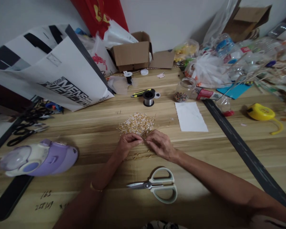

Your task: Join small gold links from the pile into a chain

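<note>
My left hand [130, 142] and my right hand [161, 144] meet at the near edge of a pile of small gold and clear beads [137, 123]. Thumb and fingers of each hand are pinched together, the tips almost touching. Whatever sits between them is too small to make out. Below the hands, gold chains [139, 156] lie across the wooden table, partly covered by them. Nearer to me rest scissors [163, 185] with pale green handles, blades pointing left.
Behind the pile stand a spool of wire [148, 98] and a yellow-black cutter [140, 93]. White paper [190, 116], a jar of beads [184, 90], a long dark strip [243, 146] and a yellow tape measure [261, 112] lie right. A purple-white bottle [54, 159] lies left.
</note>
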A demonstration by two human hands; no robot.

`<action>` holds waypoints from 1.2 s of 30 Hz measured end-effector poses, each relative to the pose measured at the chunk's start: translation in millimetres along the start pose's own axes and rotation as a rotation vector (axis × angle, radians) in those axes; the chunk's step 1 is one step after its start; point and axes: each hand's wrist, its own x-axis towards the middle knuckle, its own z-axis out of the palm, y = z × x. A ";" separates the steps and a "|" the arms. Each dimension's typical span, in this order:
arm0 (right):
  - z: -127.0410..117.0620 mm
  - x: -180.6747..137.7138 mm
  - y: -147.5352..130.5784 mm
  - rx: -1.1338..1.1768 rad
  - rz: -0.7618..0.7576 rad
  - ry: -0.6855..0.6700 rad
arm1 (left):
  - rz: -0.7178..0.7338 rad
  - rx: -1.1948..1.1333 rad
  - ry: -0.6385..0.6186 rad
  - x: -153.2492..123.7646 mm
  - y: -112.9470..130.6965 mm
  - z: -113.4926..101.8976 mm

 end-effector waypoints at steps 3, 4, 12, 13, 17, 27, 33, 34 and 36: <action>0.4 -0.3 0.7 -0.006 -0.005 -0.001 | 0.004 -0.031 -0.004 0.5 -2.4 -0.4; 0.5 -0.4 0.9 -0.008 -0.004 -0.001 | 0.002 -0.030 -0.003 0.7 -2.8 -0.6; -0.1 0.5 -0.1 -0.004 -0.002 -0.001 | -0.059 -0.017 -0.009 0.3 0.3 1.0; -0.3 0.7 -0.4 -0.003 -0.003 -0.002 | -0.069 -0.017 -0.009 0.1 0.8 1.2; -0.5 1.0 -1.2 -0.001 0.003 -0.001 | -0.104 -0.019 0.008 -0.1 1.7 1.8; -0.4 0.4 -0.4 -0.003 0.004 -0.006 | -0.115 0.023 0.012 0.5 -0.9 -0.1; -0.1 0.3 0.6 -0.013 -0.006 -0.009 | -0.117 0.006 0.018 0.9 1.0 0.9; -0.1 0.2 0.6 -0.010 -0.005 -0.008 | -0.119 0.002 0.014 0.9 1.4 1.2; -0.1 0.1 0.6 -0.002 -0.003 -0.009 | -0.118 -0.002 0.010 0.7 1.6 1.4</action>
